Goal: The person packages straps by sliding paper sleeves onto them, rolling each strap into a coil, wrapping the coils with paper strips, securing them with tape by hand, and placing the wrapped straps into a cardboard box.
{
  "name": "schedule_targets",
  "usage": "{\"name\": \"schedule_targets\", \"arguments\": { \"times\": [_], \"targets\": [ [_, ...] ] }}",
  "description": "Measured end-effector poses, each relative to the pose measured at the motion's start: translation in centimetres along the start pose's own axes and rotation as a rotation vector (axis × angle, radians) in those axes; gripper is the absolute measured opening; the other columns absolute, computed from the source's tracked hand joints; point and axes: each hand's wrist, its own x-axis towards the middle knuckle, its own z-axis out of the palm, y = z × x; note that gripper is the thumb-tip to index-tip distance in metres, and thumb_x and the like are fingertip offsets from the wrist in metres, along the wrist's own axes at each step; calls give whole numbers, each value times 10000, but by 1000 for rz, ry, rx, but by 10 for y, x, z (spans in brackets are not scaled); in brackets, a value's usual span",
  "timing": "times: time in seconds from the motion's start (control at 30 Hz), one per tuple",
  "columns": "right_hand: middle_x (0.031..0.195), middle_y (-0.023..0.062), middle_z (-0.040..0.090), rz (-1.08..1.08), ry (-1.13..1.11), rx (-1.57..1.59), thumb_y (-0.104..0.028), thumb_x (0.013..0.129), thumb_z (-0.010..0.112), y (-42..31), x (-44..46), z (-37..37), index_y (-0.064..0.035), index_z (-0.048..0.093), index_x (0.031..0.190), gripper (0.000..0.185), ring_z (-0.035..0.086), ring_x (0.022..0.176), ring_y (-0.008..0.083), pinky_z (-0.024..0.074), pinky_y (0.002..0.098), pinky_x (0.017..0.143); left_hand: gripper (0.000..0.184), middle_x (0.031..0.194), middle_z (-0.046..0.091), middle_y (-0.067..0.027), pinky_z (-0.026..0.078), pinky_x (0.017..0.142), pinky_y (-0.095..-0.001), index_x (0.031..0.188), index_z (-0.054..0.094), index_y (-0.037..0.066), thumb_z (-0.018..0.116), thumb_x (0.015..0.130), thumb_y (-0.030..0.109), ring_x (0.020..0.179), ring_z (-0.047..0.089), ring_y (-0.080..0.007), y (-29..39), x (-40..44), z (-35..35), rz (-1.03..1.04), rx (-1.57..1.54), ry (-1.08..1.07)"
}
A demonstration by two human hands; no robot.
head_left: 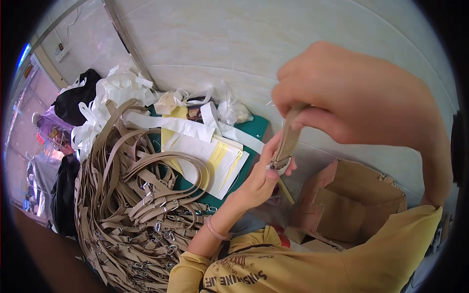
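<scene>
My left hand (259,180) is closed around the lower part of a folded tan strap (289,139), holding it upright in front of the wall. A small white band or piece shows at the strap's lower end, by my left thumb. Higher up, my right hand (322,93) pinches the same strap between thumb and curled fingers. Its top end is hidden in the right hand. To the left lies a large heap of similar tan straps (110,171) with silver metal buckles or clasps.
A green mat (259,128) lies under white and yellow paper sheets (207,161). Behind them are a clear plastic bag (234,111) and white plastic bags (117,90). An open cardboard box (317,195) stands at the right, near my body. A tiled wall rises behind.
</scene>
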Motion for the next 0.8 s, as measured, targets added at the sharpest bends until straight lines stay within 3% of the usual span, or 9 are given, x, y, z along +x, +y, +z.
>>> {"name": "schedule_targets", "arguments": {
  "times": [0.07, 0.3, 0.37, 0.47, 0.57, 0.67, 0.77, 0.8],
  "targets": [
    [590, 140, 522, -78, 87, -41, -13, 698, 625, 4, 4, 12, 0, 523, 735, 110, 525, 610, 343, 384, 403, 547, 847, 1022, 510, -104, 404, 832, -318, 1435, 52, 21, 315, 884, 608, 875, 497, -161, 0, 0, 4, 15, -7, -14],
    [595, 127, 518, 129, -57, 120, -4, 736, 603, 3, -3, 27, 0, 519, 812, 113, 514, 614, 326, 390, 380, 555, 811, 1144, 544, -140, 393, 911, -316, 1426, 162, 9, 260, 897, 616, 1001, 535, -183, -9, 3, -7, -21, -46, 35],
    [586, 121, 510, 159, -80, 203, -3, 741, 597, 7, -5, 30, -5, 511, 843, 134, 511, 615, 319, 388, 378, 551, 789, 1192, 548, -146, 380, 933, -299, 1412, 225, 2, 236, 906, 607, 1024, 546, -191, -1, 7, -7, -31, 148, 65],
    [661, 128, 539, 243, -69, 72, -20, 757, 592, 9, -8, 32, -5, 508, 891, 159, 514, 601, 307, 406, 372, 550, 762, 1172, 558, -128, 401, 889, -288, 1396, 268, -4, 226, 919, 589, 975, 556, -182, -1, 11, -8, -10, 106, 27],
    [779, 123, 564, 364, 19, 409, -21, 784, 574, 9, -14, 61, 6, 511, 884, 121, 531, 596, 269, 442, 339, 572, 756, 1133, 571, -123, 413, 844, -285, 1360, 331, -10, 222, 918, 593, 949, 555, -174, -4, 12, -12, -60, 166, 25],
    [874, 120, 562, 326, -103, 282, -7, 801, 559, 17, -5, 67, 4, 508, 892, 105, 559, 627, 226, 465, 310, 577, 749, 1072, 587, -112, 419, 806, -283, 1305, 398, -17, 223, 917, 599, 919, 553, -168, 0, 18, -11, -44, 153, 118],
    [803, 105, 570, 124, 189, 470, 27, 801, 549, 22, -3, 76, 5, 510, 857, 72, 569, 613, 193, 456, 287, 531, 757, 1033, 596, -113, 423, 821, -284, 1267, 421, -39, 227, 915, 602, 938, 565, -177, 8, 22, -16, -50, 110, 136],
    [768, 98, 568, 280, 166, 579, 31, 801, 553, 18, -4, 66, 7, 514, 836, 57, 570, 595, 187, 448, 284, 523, 757, 1033, 596, -113, 423, 821, -284, 1267, 421, -39, 227, 915, 602, 938, 565, -177, 7, 24, -18, -44, 111, 140]
  ]
}}
